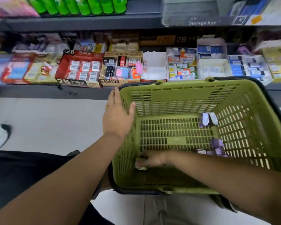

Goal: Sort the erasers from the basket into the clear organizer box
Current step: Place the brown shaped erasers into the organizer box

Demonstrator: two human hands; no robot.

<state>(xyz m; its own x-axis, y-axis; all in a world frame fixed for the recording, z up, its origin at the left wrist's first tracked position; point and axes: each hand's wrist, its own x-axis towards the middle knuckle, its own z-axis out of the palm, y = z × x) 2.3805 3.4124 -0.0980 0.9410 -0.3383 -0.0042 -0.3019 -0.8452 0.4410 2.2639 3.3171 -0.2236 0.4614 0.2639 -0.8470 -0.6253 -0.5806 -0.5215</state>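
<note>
A: What is seen at twelve o'clock?

B: A dark shelf [39, 93] is stretched across the view, packed with open cartons of stationery. A red 2B carton [79, 69] is set at eleven o'clock. On the tier above, at one o'clock, a clear box [193, 12] marked "Storage box" is lodged.

A: And below that?

B: A green basket [177, 98] with a dark rim is placed just in front of the shelf, above a pale floor [39, 127]. The middle of the view, out towards three o'clock, is filled by it.

A: How are the hands placed?

B: The left hand [118, 114] is laid against the basket's wall at ten o'clock. Its fingers are stretched straight along the outside, the thumb is laid on the inside of the wall, and nothing is carried. The right hand [152, 158] is set low in the basket at seven o'clock. Its fingers are curled around a small wrapped eraser [140, 165], though the grip is blurred.

A: Where are the other erasers found?

B: A cluster of purple erasers [216, 146] is heaped at four o'clock on the basket's bottom, against the right wall. Two purple-and-white erasers [208, 119] are leaned side by side at two o'clock, well apart from the held one.
</note>
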